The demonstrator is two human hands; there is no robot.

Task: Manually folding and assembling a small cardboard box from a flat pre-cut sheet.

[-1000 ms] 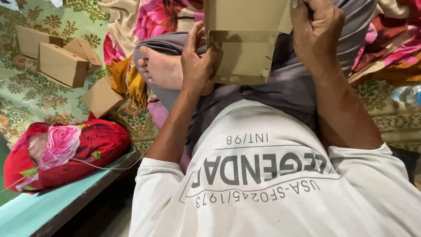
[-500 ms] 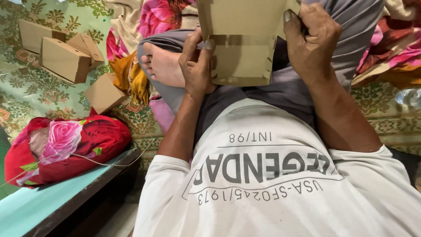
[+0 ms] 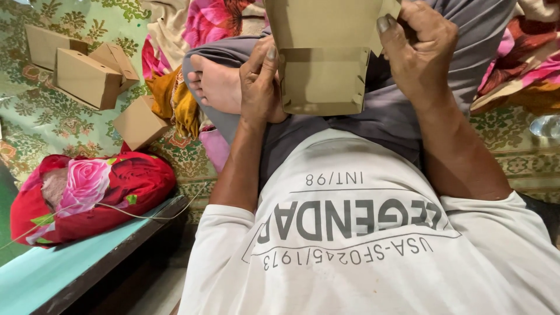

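A brown cardboard box (image 3: 324, 58), partly folded with its flaps open toward me, is held over my lap. My left hand (image 3: 261, 81) grips its left wall, thumb along the edge. My right hand (image 3: 419, 49) clasps the upper right corner, fingers curled around the flap. Beneath the box lie my grey trousers (image 3: 350, 125) and my bare foot (image 3: 219, 84), tucked in cross-legged. A white printed shirt fills the lower half of the view.
Three finished brown boxes (image 3: 87, 76) lie on the green patterned sheet (image 3: 41, 125) at upper left, one (image 3: 139, 122) nearer my knee. A red floral pillow (image 3: 87, 192) sits at left, by a teal bed edge (image 3: 76, 268). Pink and orange cloths lie around.
The box has risen slightly and come nearer, and both hands have shifted their grip along its sides. The view has drifted a little to the left.
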